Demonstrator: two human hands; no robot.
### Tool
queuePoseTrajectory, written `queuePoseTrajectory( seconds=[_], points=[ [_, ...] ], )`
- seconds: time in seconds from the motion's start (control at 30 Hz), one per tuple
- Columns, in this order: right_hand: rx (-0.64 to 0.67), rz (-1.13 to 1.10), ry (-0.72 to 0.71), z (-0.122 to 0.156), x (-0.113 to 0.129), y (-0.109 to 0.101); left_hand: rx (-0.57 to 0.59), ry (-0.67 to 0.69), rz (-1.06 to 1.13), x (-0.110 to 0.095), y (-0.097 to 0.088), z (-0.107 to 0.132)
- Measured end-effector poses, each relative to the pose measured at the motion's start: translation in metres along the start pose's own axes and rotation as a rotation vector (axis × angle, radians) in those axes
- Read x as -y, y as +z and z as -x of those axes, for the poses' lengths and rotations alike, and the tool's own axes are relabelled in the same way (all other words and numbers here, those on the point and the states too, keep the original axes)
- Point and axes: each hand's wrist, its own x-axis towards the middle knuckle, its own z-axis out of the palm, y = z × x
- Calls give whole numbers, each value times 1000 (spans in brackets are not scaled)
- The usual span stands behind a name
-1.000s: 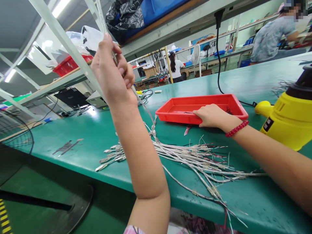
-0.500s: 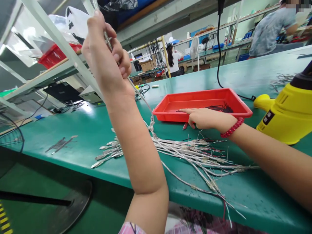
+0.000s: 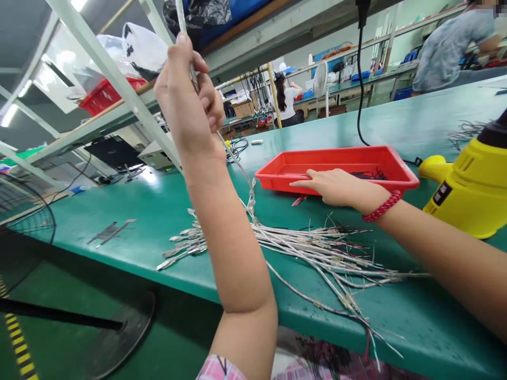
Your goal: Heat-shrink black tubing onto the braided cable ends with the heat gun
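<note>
While the raised left hand point(image 3: 194, 95) grasps a pale cable point(image 3: 181, 17) running down toward the wire bundle point(image 3: 301, 243) on the green table point(image 3: 158, 211), the right hand point(image 3: 336, 187) is at the near rim of the red tray point(image 3: 277, 182), its grip impossible to tell.

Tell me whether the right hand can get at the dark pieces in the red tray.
Probably yes: the right hand is at the near rim of the open red tray, and nothing appears to cover the dark pieces.

Tray point(image 3: 273, 183) behind cables point(image 3: 301, 241) on bench point(image 3: 317, 132); tool point(image 3: 471, 184) at right.
</note>
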Motion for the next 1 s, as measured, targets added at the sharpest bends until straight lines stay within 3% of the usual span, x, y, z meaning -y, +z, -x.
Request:
queuePoseTrajectory(
  seconds=[0.17,0.4,0.5,0.63,0.73,0.87,0.93,1.0],
  points=[
    [-85,-181,-68,4,-6,-17,33,-19,21,0,-1,3],
    [97,-182,55,1,7,-17,80,14,51,8,-2,-2],
    [94,-194,70,-1,6,-12,-8,114,-107,7,-4,-6],
    [70,-246,109,-3,4,-10,-121,304,-286,-12,-9,0],
    [70,-364,105,-5,-2,-8,18,273,-189,-28,-9,15],
    [24,-529,284,-9,-22,1,411,186,-47,-27,-3,29],
    [75,-540,401,-9,-34,8,490,103,-18,-21,3,30],
    [194,-566,417,-8,-44,12,479,18,18,-16,11,28]
  ],
)
